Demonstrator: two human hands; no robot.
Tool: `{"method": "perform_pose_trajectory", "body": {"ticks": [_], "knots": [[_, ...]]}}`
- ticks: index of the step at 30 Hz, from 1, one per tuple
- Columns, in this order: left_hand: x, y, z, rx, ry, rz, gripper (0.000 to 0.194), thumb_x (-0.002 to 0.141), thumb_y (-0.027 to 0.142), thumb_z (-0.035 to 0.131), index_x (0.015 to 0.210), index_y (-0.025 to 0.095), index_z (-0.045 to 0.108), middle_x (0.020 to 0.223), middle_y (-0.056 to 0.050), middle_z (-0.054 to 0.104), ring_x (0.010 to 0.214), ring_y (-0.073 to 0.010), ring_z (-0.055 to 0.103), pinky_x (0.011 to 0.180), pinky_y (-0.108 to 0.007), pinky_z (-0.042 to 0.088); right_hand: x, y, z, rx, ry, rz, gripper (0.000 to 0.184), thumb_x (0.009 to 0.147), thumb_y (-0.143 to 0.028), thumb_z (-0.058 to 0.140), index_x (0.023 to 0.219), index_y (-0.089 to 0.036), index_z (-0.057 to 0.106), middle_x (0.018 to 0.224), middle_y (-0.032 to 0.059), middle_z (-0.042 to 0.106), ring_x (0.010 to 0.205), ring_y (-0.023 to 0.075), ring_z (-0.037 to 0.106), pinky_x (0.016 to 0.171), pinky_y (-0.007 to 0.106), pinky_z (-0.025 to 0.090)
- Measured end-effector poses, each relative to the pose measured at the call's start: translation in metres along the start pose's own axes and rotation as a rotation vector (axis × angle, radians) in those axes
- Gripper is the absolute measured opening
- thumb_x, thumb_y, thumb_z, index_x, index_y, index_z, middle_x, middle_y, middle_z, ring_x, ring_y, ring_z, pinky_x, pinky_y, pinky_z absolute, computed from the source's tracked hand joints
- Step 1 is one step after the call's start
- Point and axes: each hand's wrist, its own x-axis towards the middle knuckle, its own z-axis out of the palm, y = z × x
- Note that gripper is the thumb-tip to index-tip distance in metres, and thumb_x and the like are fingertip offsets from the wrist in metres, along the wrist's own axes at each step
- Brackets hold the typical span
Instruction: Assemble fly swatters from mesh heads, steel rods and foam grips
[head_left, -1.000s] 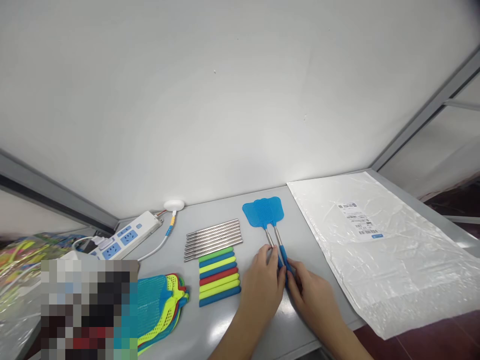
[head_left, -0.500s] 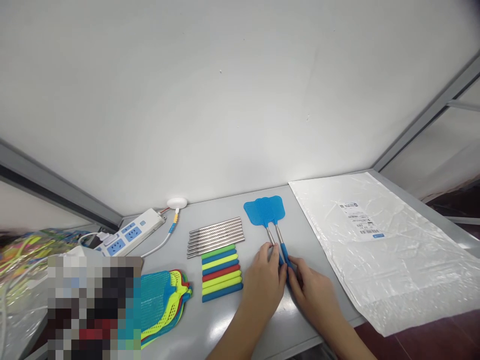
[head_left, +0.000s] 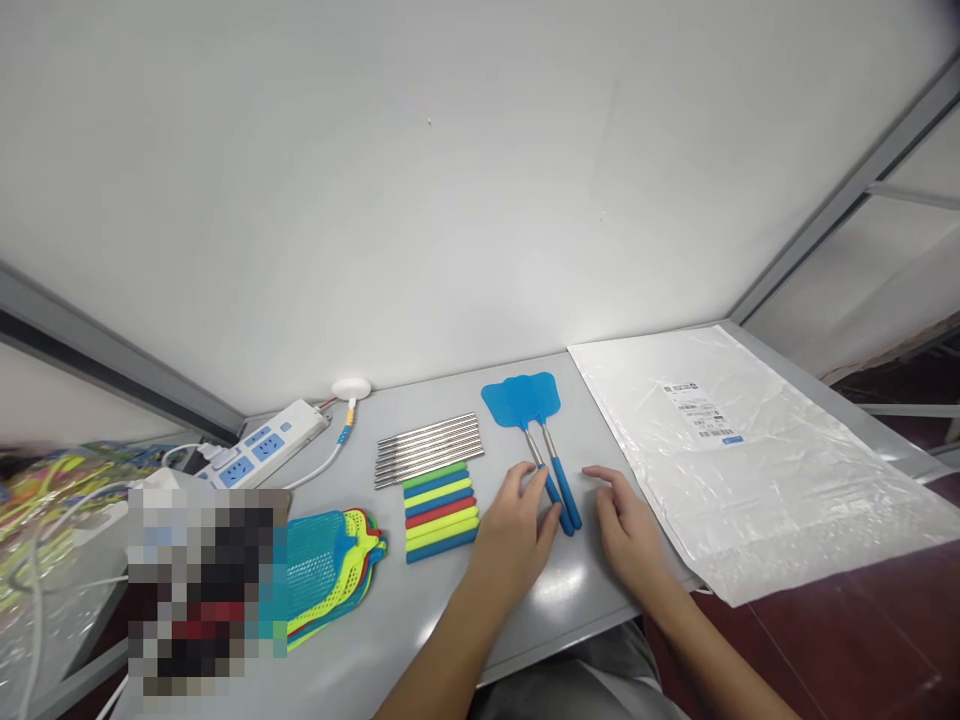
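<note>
Two blue fly swatters (head_left: 523, 400) lie side by side on the grey table, heads overlapping and blue grips toward me. My left hand (head_left: 517, 525) rests just left of the grips, fingers apart, its fingertips close to the left grip; whether they touch it I cannot tell. To the right of the grips, my right hand (head_left: 622, 515) is open and holds nothing. Left of my hands lies a row of coloured handle grips (head_left: 441, 512) in green, blue, yellow and red. Behind them are several metal rods (head_left: 430, 447). A stack of swatter heads (head_left: 319, 565) lies farther left.
A white mailing bag (head_left: 750, 480) with a label covers the table's right side. At the back left are a power strip (head_left: 274, 445) and a white device (head_left: 351, 388) with a cable. Plastic-wrapped items (head_left: 60, 510) sit at far left. A wall stands behind the table.
Both hands have let go of the swatter grips. The right hand has moved off to the right and opened; the left has loosened beside the grips. The view has shifted slightly.
</note>
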Motion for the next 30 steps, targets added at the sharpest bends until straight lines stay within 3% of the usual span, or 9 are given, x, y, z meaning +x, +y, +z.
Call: {"method": "perform_pose_trajectory", "body": {"ticks": [7, 13, 19, 23, 30], "knots": [[-0.027, 0.001, -0.007, -0.119, 0.043, 0.060, 0.038, 0.095, 0.026, 0.052, 0.133, 0.024, 0.050, 0.135, -0.011, 0.051, 0.116, -0.0221, 0.058, 0.098, -0.037, 0.051, 0.002, -0.001, -0.003, 0.113, 0.001, -0.003, 0.037, 0.097, -0.041, 0.038, 0.117, -0.018, 0.059, 0.054, -0.0072, 0.036, 0.048, 0.0151, 0.041, 0.050, 0.027, 0.032], [-0.055, -0.012, -0.018, -0.082, 0.250, 0.062, 0.021, 0.094, 0.023, 0.057, 0.115, 0.023, 0.061, 0.114, -0.007, 0.061, 0.105, -0.0210, 0.059, 0.093, -0.038, 0.050, -0.005, 0.003, 0.001, 0.087, 0.003, -0.075, 0.033, 0.097, -0.040, 0.042, 0.118, -0.020, 0.057, 0.058, -0.0076, 0.033, 0.052, 0.0147, 0.041, 0.054, 0.028, 0.035], [-0.082, -0.029, -0.037, -0.040, 0.408, -0.014, 0.015, 0.090, 0.018, 0.063, 0.104, 0.023, 0.065, 0.105, -0.005, 0.063, 0.099, -0.0204, 0.058, 0.088, -0.037, 0.049, -0.021, 0.017, -0.003, -0.069, -0.229, -0.209, 0.041, 0.094, -0.037, 0.051, 0.132, -0.022, 0.046, 0.076, -0.0032, 0.044, 0.066, 0.0162, 0.050, 0.066, 0.030, 0.043], [-0.088, -0.038, -0.043, -0.027, 0.509, -0.036, 0.016, 0.088, 0.014, 0.065, 0.102, 0.023, 0.066, 0.102, -0.004, 0.063, 0.097, -0.0201, 0.057, 0.087, -0.037, 0.048, -0.025, 0.025, -0.007, -0.129, -0.243, -0.217, 0.042, 0.093, -0.035, 0.054, 0.132, -0.024, 0.046, 0.082, -0.0012, 0.047, 0.074, 0.0180, 0.053, 0.073, 0.032, 0.045], [-0.083, -0.041, -0.042, -0.034, 0.474, 0.026, 0.017, 0.086, 0.013, 0.067, 0.101, 0.021, 0.066, 0.101, -0.005, 0.062, 0.096, -0.0200, 0.057, 0.085, -0.037, 0.047, -0.018, 0.023, -0.003, -0.097, -0.197, -0.102, 0.048, 0.089, -0.034, 0.058, 0.134, -0.024, 0.044, 0.077, -0.0039, 0.046, 0.069, 0.0166, 0.052, 0.072, 0.030, 0.045]]}}
